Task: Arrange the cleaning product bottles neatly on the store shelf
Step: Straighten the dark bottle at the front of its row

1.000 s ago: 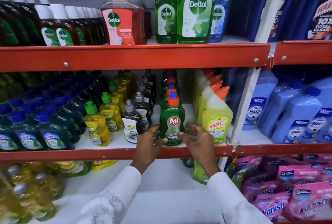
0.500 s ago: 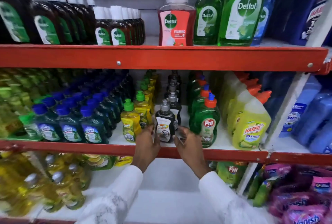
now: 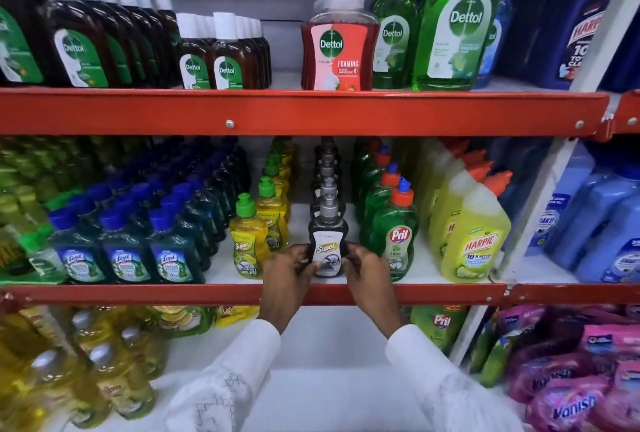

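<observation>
A black Super bottle [image 3: 327, 241] with a grey pump cap stands upright at the front of the middle shelf [image 3: 138, 293], heading a row of like bottles. My left hand [image 3: 289, 272] grips its left side and my right hand [image 3: 369, 270] grips its right side. Left of it is a row of yellow Super bottles [image 3: 248, 241] with green caps. To its right stands a row of green Pril bottles [image 3: 394, 241] with orange caps, then yellow Harpic bottles [image 3: 476, 241].
Dark blue-capped Lizol bottles [image 3: 124, 251] fill the middle shelf's left part. Dettol bottles [image 3: 341, 47] line the top shelf above a red rail [image 3: 311, 112]. Yellow bottles [image 3: 104, 369] and pink Vanish pouches [image 3: 568, 397] lie on the bottom shelf. Blue jugs [image 3: 602, 220] stand past the white upright.
My hands moved left from the green Pril bottle to the black Super bottle and closed on its sides. The view shifted left along the shelf.
</observation>
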Tool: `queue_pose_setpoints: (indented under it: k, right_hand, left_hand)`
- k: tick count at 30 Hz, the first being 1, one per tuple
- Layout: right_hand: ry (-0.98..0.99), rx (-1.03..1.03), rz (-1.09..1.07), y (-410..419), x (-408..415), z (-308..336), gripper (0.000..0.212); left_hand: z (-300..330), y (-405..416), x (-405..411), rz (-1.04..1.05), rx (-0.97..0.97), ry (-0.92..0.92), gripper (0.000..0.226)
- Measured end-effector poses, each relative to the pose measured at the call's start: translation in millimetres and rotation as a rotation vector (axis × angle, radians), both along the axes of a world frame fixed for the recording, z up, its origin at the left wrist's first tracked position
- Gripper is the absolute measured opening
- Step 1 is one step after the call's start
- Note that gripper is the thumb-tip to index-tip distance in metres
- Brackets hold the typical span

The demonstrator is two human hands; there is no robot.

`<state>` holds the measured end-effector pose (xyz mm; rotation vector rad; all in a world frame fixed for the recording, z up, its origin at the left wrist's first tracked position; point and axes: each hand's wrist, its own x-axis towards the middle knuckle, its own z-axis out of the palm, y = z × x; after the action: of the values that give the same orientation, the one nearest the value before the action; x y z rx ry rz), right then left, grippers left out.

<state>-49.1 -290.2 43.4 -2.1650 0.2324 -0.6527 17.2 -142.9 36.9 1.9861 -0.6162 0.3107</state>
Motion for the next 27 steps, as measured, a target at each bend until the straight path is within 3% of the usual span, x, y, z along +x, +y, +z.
queue_pose_setpoints:
  k: [14,18,21,24,27]
  right_hand:
    - [-0.049,0.013,-0.076,2,-4,-4,0.035]
    - [-0.297,0.105,-0.25,13,-13,-10,0.023]
    - [-0.413,0.115,-0.185,37,-9,-11,0.017]
    - [-0.301,0.088,-0.013,70,9,-10,0.023]
    - [-0.111,0.052,0.079,90,34,-8,0.03]
  left_hand:
    - [0,0,-4,0.0,-0.01,-0.015,0.04]
    - [-3,26,-15,0.115,-0.14,-0.038,0.027]
    - [-1,61,-22,0.288,-0.288,-0.156,0.018]
    - [3,94,-6,0.4,-0.308,-0.141,0.025]
    - [5,109,14,0.334,-0.064,-0.053,0.043]
